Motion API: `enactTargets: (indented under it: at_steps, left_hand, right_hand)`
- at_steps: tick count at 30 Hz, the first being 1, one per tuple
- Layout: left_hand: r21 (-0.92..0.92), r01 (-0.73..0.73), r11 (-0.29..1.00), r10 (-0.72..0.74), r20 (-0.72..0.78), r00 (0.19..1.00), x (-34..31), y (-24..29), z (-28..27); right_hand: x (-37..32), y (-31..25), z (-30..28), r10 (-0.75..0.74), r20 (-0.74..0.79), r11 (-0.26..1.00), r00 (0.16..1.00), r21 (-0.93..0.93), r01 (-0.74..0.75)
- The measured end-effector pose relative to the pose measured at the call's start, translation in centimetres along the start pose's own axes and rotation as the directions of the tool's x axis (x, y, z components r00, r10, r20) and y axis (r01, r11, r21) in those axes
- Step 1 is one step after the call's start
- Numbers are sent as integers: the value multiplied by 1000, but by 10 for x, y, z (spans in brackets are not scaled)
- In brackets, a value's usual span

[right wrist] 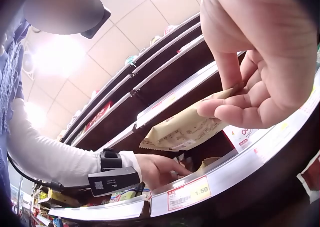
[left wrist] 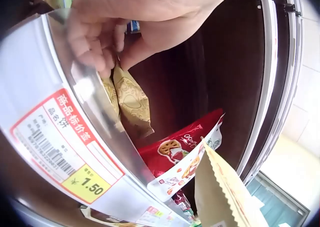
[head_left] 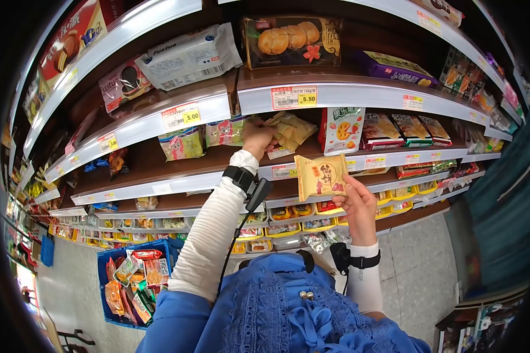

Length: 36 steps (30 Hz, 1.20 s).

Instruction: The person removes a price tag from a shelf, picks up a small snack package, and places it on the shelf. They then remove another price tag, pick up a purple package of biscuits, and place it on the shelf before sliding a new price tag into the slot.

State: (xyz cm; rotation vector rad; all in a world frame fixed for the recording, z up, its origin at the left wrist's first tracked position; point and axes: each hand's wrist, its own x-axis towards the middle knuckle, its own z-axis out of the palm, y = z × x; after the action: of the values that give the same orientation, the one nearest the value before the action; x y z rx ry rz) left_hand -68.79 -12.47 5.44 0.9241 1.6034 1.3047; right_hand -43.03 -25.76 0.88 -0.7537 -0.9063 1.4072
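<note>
Gold packet [head_left: 322,176] pinched near in your right hand [head_left: 360,209], you seem to be picking the crinkly packet [head_left: 294,132] your left hand [head_left: 257,139] pinches, far on the shelf [head_left: 209,176], so pull it gently.

One yellow packet [head_left: 321,176] in the right hand [head_left: 360,213], two pink-and-green bags [head_left: 181,143], one purple box [head_left: 394,69], one filled blue basket [head_left: 173,252].

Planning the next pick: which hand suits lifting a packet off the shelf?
Probably the left hand: it pinches a gold packet on the shelf, while the right hand holds another packet.
</note>
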Motion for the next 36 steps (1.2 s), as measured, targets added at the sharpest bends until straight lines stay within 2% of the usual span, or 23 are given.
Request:
enactTargets:
  at_steps: [2,5,9,11,14,18,20,24,26,27,28,30,31,36]
  left_hand:
    - [-97,-54,994,49,-52,997,1,1,2]
    - [-84,-26,996,27,18,999,4,1,0]
    - [-72,1,997,1,25,1000,9,-4,-3]
    - [3,-90,996,90,-56,994,8,-10,-1]
    - [104,-134,986,140,-51,989,7,-10,-1]
    - [204,-119,972,122,-3,993,12,-13,-6]
    - [309,-353,883,374,-7,927,21,-27,-9]
    - [259,-458,851,454,76,888,-37,-4,-20]
    - [179,-315,932,270,237,933,-75,9,-26]
    - [126,-243,962,190,330,924,-93,15,-27]
    - [82,-157,984,108,427,898,-109,17,-25]
    - [126,-125,984,30,579,815,-127,11,-18]
    - [124,-62,990,-32,641,767,-130,9,-13]
    - [-26,110,994,-59,712,700,-130,-29,14]
  right_hand:
    - [2,0,2,8,-3,1000,1000,1,-8]
    - [6,0,5,21,-3,1000,1000,-1,-21]
    - [10,1,9,52,-11,999,999,-10,-52]
    - [11,4,9,55,2,998,999,-12,-54]
    - [12,7,8,57,13,998,998,-16,-57]
    - [11,6,9,75,-3,997,997,-18,-76]
    - [10,6,10,74,-15,997,997,-12,-74]
    - [1,-1,15,88,-81,996,993,-9,-89]
    - [-3,-2,11,66,-101,997,993,-23,-69]
    - [-5,-2,9,47,-112,998,993,-32,-51]
    - [-7,-3,8,43,-133,998,990,-37,-48]
    - [-13,-8,6,27,-159,999,987,-13,-29]
    - [-16,-11,6,11,-193,1000,981,-17,-15]
    - [-37,-14,-13,0,-292,995,956,-98,-30]
